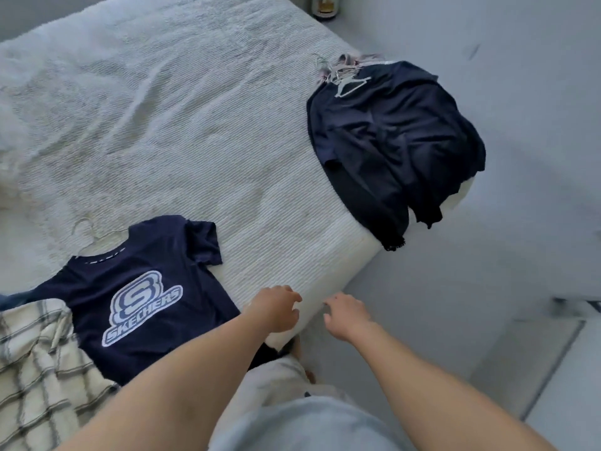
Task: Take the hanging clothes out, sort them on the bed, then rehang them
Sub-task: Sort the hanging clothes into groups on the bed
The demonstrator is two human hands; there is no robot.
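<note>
Head: both hands' fingers loosely curled, empty, over bed (325,255) corner edge

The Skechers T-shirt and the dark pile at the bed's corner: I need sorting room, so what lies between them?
In the head view, only bare white bedspread separates the Skechers T-shirt from the dark pile.

Room: bed (201,131) with white ribbed cover, pale grey floor (507,255), small yellowish container (325,6) at far wall, soft daylight.
</note>
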